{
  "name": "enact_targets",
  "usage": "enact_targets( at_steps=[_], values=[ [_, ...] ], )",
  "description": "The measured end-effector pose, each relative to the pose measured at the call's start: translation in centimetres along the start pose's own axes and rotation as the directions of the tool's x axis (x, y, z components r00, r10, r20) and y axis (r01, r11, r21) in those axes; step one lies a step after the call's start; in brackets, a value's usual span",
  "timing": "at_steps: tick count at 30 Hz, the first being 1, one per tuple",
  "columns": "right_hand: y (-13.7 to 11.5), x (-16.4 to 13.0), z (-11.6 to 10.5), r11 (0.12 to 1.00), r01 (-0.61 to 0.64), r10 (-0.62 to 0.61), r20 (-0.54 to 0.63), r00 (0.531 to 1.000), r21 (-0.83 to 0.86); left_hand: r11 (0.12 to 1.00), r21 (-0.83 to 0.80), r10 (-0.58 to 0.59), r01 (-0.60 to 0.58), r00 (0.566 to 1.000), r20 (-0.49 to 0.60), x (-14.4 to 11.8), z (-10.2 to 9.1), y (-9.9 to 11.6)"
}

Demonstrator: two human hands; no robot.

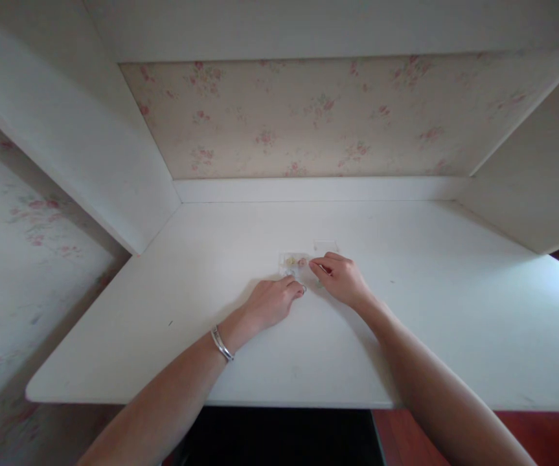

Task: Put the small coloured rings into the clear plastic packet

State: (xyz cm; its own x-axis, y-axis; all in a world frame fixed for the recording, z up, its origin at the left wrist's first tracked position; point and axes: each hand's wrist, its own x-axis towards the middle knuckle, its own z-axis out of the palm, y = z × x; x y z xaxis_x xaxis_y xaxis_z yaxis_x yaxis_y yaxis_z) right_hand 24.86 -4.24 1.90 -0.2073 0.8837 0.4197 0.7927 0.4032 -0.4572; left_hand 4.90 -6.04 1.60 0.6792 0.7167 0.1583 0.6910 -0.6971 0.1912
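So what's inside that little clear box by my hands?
The clear box holds small pinkish and yellowish bits, too small to identify. The right hand covers its right end, so anything there is hidden.

Clear box (293,263) on desk (429,310), small lid (325,245) behind.

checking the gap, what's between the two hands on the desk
In the head view, only bare white desk between left hand and right hand; the small clear box sits just beyond.
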Motion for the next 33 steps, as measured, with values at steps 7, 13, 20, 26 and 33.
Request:
enact_targets(
  at_steps=[7, 13, 20, 26, 33],
  values=[
    [-0.1, -0.1, -0.2, 1.000, 0.006, -0.006, -0.002, 1.000, 0.005, 0.979, -0.195, -0.082, 0.054, 0.987, -0.138, 0.2, 0.5, -0.7],
    [-0.1, -0.4, -0.5, 0.993, 0.090, -0.096, 0.069, 0.993, 0.080, 0.972, -0.202, -0.168, 0.122, 0.959, -0.228, 0.4, 0.1, -1.2],
    [-0.6, -0.6, -1.0, 0.950, 0.292, -0.311, 0.254, 0.916, 0.111, 0.969, -0.145, -0.233, 0.201, 0.937, -0.260, 0.5, 0.0, -1.9],
    [-0.8, -0.8, -1.1, 0.928, 0.373, -0.344, 0.335, 0.877, -0.024, 0.965, -0.201, -0.217, 0.170, 0.945, -0.245, 0.7, 0.6, -2.3],
    [-0.9, -0.9, -0.9, 0.923, 0.376, -0.330, 0.343, 0.880, -0.078, 0.948, -0.260, -0.264, 0.184, 0.910, -0.320, 0.9, 0.2, -2.2]
  ],
)
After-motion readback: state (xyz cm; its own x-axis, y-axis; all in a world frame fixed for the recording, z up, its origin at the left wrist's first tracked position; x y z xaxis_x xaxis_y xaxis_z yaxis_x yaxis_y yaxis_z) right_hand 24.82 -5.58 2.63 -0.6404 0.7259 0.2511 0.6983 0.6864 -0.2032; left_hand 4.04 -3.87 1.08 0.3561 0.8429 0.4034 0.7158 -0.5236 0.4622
